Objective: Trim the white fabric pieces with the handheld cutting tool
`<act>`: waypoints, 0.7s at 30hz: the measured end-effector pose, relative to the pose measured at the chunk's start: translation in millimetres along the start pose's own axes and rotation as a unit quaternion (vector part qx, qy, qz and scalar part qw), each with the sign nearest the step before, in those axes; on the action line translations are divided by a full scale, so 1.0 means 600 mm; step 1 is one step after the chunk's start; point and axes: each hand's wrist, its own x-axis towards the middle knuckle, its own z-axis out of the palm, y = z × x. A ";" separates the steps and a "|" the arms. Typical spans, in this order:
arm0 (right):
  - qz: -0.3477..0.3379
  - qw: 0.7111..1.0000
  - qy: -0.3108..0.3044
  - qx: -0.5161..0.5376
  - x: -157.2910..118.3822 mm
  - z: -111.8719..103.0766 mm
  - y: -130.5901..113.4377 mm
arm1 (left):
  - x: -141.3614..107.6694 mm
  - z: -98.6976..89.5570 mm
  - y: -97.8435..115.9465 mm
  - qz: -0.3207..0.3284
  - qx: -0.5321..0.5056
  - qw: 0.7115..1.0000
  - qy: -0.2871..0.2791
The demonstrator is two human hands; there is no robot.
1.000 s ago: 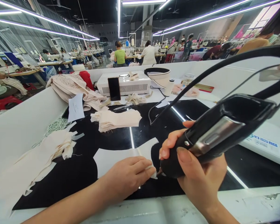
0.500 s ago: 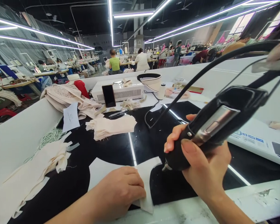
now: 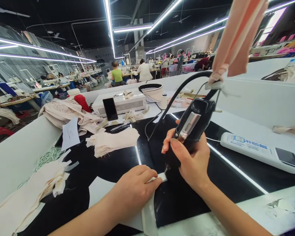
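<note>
My left hand lies over a white cut piece of fabric or paper, fingers and thumb closed at its upper right end. A short tip of this piece pokes out past the fingertips. My right hand is wrapped around a black handheld power tool with a silver lever and a narrow metal nozzle. The nozzle points down at the protruding tip, right at its edge; whether they touch I cannot tell. A thick black cable leaves the tool's top, which hangs from knotted pink cloth strips.
On the black mat sit stacked cream cut pieces. More cream pieces and green cord lie left. Behind stand a phone and a vented white box. A white device is at right.
My left hand has shifted up and right to the piece's end. The tool has moved left, bringing its nozzle to that end. The view has tilted up, showing the pink strips.
</note>
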 end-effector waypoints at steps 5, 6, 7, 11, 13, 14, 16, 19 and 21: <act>-0.001 1.000 -0.009 0.005 -0.001 -0.002 0.004 | 0.012 0.034 -0.009 0.014 0.023 0.999 0.018; 0.000 1.000 -0.010 0.006 0.000 -0.003 0.004 | 0.012 0.037 -0.010 0.015 0.029 0.999 0.016; 0.002 1.000 -0.010 0.005 0.000 -0.003 0.004 | 0.011 0.040 -0.011 0.014 0.034 0.999 0.012; 0.000 1.000 0.000 -0.018 0.001 -0.003 0.003 | 0.003 0.041 -0.011 -0.010 0.040 0.999 -0.003; 0.001 1.000 0.003 -0.016 0.000 -0.002 0.003 | 0.001 0.040 -0.010 -0.019 0.039 0.999 -0.001; 0.003 1.000 0.002 -0.009 0.000 -0.002 0.002 | 0.000 0.041 -0.010 -0.020 0.038 0.999 0.001; 0.003 1.000 0.001 0.006 -0.001 -0.001 0.001 | 0.000 0.043 -0.009 -0.016 0.040 0.999 0.004; -0.001 1.000 0.003 0.015 -0.001 -0.002 0.001 | 0.000 0.045 -0.009 -0.007 0.049 0.999 0.003; -0.004 1.000 0.004 0.014 -0.001 -0.003 0.003 | 0.000 0.045 -0.009 -0.004 0.053 0.999 0.007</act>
